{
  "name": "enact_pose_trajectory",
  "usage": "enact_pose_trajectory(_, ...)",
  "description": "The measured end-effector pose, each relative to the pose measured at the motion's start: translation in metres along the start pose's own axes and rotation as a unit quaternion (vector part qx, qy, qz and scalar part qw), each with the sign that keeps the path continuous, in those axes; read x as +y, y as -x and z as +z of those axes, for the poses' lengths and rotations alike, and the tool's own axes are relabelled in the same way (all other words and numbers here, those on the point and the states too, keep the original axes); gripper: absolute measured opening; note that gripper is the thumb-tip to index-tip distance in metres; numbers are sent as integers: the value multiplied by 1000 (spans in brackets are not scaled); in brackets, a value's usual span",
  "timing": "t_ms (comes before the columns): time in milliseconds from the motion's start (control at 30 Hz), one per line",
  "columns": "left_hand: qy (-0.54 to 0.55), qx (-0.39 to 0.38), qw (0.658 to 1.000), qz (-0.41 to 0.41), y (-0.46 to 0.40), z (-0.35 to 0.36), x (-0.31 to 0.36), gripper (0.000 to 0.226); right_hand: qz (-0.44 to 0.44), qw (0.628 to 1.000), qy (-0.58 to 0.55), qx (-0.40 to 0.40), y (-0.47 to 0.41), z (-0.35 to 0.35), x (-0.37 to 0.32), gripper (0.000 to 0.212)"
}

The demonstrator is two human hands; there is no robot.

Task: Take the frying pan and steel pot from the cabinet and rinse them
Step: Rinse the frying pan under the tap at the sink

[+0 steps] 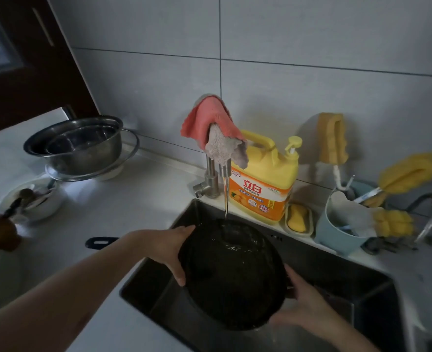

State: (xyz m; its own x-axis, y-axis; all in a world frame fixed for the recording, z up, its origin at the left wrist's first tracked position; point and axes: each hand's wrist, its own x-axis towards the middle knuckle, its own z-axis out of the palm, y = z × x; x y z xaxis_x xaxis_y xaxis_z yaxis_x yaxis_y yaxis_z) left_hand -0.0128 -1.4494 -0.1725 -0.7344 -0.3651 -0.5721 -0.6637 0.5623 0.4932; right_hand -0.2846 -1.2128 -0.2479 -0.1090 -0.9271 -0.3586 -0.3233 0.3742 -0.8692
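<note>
A black frying pan (232, 273) is held tilted over the dark sink (349, 283), under a thin stream of water from the steel tap (216, 176). My left hand (166, 250) grips the pan's left rim, thumb and fingers curled round it. On the lower right edge of the pan, my right hand (301, 303) holds it from below. The pan's black handle (99, 242) sticks out over the counter behind my left forearm. A steel pot (80, 146) stands on a glass lid on the counter at the back left.
Pink and grey cloths (215, 130) hang over the tap. A yellow detergent bottle (263, 184), a soap dish (298, 219) and a blue tub with sponges (347, 224) line the sink's back edge. A white bowl with utensils (32, 201) sits at the left.
</note>
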Motion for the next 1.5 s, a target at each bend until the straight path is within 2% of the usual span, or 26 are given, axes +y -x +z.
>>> enact_pose_trajectory(100,-51,66,997,7,5,-1,-2,131,-33,998,-7,47,-6,25,9,133)
enact_pose_trajectory(200,-47,131,990,22,10,7,1,141,-59,995,5,85,-9,23,6,146)
enact_pose_trajectory(300,-42,221,974,16,9,27,7,146,-104,985,66,120,-7,2,-10,146)
enact_pose_trajectory(433,-34,322,946,13,-1,58,23,146,-144,964,168,150,1,-31,-18,145)
enact_pose_trajectory(500,-51,360,931,42,-8,74,30,141,-135,958,199,153,6,-43,-11,148)
enact_pose_trajectory(667,-87,426,897,78,-20,98,43,133,-135,936,247,213,25,-52,8,144)
enact_pose_trajectory(800,-139,483,859,96,-15,98,56,127,-178,894,285,296,41,-52,11,141)
enact_pose_trajectory(967,-183,583,774,165,-1,82,78,110,-272,819,319,393,61,-61,-12,131)
enact_pose_trajectory(1133,-215,645,707,196,17,46,105,108,-359,743,341,450,82,-85,-54,116)
enact_pose_trajectory(1300,-215,669,672,235,43,3,136,109,-402,685,357,491,104,-106,-103,114)
enact_pose_trajectory(1367,-215,678,658,246,53,-11,147,109,-386,680,363,506,114,-111,-121,115)
enact_pose_trajectory(1500,-219,688,642,257,71,-27,164,113,-388,662,377,518,130,-118,-146,102)
